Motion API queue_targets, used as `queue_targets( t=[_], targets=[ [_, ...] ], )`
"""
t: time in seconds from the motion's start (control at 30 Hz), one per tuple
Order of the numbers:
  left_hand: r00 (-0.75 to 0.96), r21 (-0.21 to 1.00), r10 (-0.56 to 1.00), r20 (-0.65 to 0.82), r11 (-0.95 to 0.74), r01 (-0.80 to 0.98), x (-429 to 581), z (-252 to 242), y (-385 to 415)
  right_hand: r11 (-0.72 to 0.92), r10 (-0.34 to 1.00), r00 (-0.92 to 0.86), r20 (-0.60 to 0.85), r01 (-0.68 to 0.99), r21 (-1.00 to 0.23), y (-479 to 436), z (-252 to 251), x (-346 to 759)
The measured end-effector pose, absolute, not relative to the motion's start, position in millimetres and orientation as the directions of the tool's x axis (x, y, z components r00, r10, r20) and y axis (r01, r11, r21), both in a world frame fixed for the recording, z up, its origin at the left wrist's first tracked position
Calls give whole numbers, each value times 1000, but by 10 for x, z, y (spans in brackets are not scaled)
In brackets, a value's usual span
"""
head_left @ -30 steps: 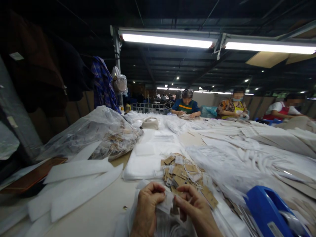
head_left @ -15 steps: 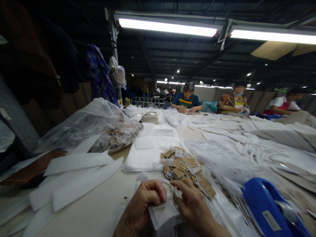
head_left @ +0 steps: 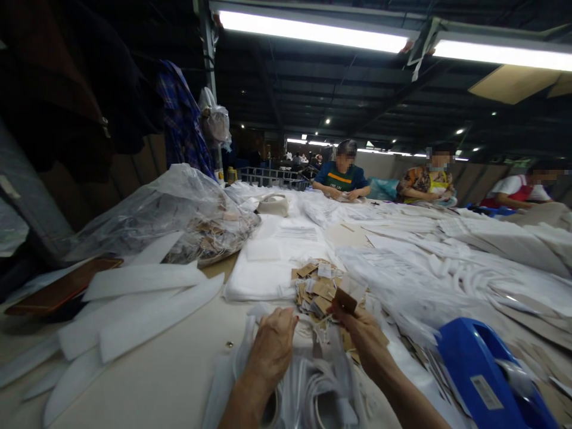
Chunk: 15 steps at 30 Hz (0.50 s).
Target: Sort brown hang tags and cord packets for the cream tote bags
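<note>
My right hand [head_left: 360,330] pinches a brown cardboard hang tag [head_left: 345,301] at the near edge of a heap of similar tags [head_left: 313,280]. A pale, see-through piece shows just behind that tag. My left hand [head_left: 273,342] is closed, its back toward me; its fingertips lie beside a whitish strap [head_left: 305,326], and what they grip is hidden. Under and between both hands are pale looped straps [head_left: 319,378] amid clear plastic, close to my body.
At left lie white curved pieces [head_left: 147,322], an orange-brown flat object [head_left: 67,286] and a clear plastic bag of tags [head_left: 214,232]. A blue tape dispenser [head_left: 487,369] stands at right. White wrapped stacks [head_left: 263,268] lie ahead. Several co-workers [head_left: 342,176] sit across the table.
My right hand has moved forward and right to the heap and now holds a brown tag. My left hand has turned and shifted slightly forward. The small white packet between the hands no longer shows.
</note>
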<state>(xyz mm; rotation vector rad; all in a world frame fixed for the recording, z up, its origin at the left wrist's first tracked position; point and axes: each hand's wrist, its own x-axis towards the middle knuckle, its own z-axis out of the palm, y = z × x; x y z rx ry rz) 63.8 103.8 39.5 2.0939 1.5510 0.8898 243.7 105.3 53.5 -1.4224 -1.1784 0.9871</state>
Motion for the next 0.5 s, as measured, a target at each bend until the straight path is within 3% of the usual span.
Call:
queue_targets(
  t=[0.07, 0.23, 0.5],
  targets=[
    [192, 640, 946, 261, -318, 699, 636, 384, 1033, -129, 967, 234, -96, 129, -983, 1109, 401, 2444],
    [152, 639, 943, 296, -314, 702, 628, 318, 1086, -200, 974, 143, -178, 159, -967, 1106, 278, 2429],
    [-40, 738, 889, 457, -353, 575, 590, 416, 1091, -217, 962, 231, -147, 313, -925, 259, 482, 2654]
  ],
)
